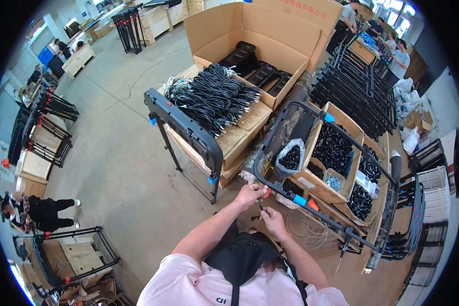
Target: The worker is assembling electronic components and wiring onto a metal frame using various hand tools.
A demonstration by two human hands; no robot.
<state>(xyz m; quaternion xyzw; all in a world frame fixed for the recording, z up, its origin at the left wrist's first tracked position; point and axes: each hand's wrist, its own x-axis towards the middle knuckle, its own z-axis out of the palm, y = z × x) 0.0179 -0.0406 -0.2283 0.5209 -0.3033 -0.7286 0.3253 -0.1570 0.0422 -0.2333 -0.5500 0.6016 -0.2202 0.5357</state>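
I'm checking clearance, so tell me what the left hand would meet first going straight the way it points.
The left hand would likely meet the black tubular frame, just past the red piece at its fingertips; depth is unclear.

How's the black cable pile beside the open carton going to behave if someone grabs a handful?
Likely floppy: the black cables lie in loose bends. Probably apt to tangle and drag neighbours, since many strands cross in one heap. The connector ends may swing or snag, as they look bulkier than the cable.
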